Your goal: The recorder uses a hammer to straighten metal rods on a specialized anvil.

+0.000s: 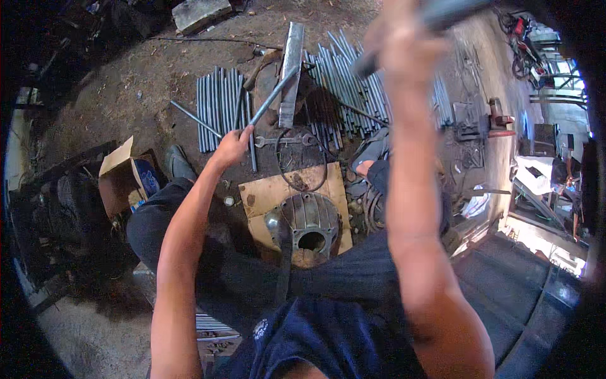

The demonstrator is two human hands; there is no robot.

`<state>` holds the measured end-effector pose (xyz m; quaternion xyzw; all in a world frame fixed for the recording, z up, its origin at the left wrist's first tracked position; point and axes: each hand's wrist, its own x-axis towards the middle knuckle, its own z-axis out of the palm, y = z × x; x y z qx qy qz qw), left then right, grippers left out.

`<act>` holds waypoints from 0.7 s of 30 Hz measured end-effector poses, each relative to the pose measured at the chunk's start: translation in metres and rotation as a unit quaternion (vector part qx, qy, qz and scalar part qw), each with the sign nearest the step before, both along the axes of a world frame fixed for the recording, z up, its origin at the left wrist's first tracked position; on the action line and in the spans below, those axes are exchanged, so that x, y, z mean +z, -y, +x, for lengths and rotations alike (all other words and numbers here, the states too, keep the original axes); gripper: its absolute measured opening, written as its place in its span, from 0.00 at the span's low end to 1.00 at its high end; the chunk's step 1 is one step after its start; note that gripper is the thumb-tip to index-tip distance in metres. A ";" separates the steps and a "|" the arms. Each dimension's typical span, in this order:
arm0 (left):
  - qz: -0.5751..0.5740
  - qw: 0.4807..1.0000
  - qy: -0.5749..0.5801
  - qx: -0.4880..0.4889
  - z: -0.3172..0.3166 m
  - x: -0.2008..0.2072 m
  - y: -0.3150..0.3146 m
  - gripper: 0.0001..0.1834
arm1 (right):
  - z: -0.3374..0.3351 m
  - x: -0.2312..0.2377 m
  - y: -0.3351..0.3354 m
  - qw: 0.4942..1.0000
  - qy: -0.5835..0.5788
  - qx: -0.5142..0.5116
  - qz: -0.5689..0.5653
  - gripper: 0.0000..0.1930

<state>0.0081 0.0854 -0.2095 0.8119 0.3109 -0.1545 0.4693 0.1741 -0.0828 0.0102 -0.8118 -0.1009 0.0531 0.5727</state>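
My left hand [232, 146] is closed around a grey metal rod [273, 96], which slants up to the right. The rod's far end rests on a long, flat-faced steel bar [291, 76] that serves as its support. High at the upper right, my right hand [407, 47] is raised and blurred, gripping what looks like a hammer [448, 11]; its heavy end runs out of the picture. Bundles of similar rods lie on both sides of the bar, a left pile [214, 110] and a larger right pile [344, 79]. An open-ended wrench [285, 141] lies just below the bar.
A ribbed metal housing [309, 218] sits on a cardboard sheet [257, 194] between my legs. At left stands an open cardboard box [118, 180]. A concrete block [201, 14] lies at the far left. A red-based metal tool [499, 120] stands at right.
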 end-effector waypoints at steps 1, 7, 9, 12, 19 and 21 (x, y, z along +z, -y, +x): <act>-0.021 1.000 -0.010 0.004 -0.001 0.009 0.001 0.36 | 0.004 -0.029 0.008 0.999 -0.029 -0.014 -0.037 0.14; -0.034 0.999 -0.002 -0.015 0.018 0.002 0.011 0.37 | 0.032 -0.152 0.083 0.926 -0.376 0.043 0.007 0.11; -0.027 0.999 0.033 0.006 0.014 0.008 0.010 0.36 | 0.035 -0.155 0.089 0.926 -0.373 0.060 -0.008 0.10; -0.010 0.999 0.035 0.033 0.010 -0.005 0.004 0.35 | 0.023 -0.195 0.095 0.904 -0.428 0.018 -0.011 0.08; -0.031 0.998 0.023 0.045 0.006 0.000 0.000 0.33 | -0.049 -0.327 0.113 0.811 -0.585 -0.005 -0.022 0.09; -0.039 0.997 0.031 0.056 0.011 0.014 0.006 0.31 | -0.066 -0.378 0.128 0.758 -0.652 -0.032 0.001 0.10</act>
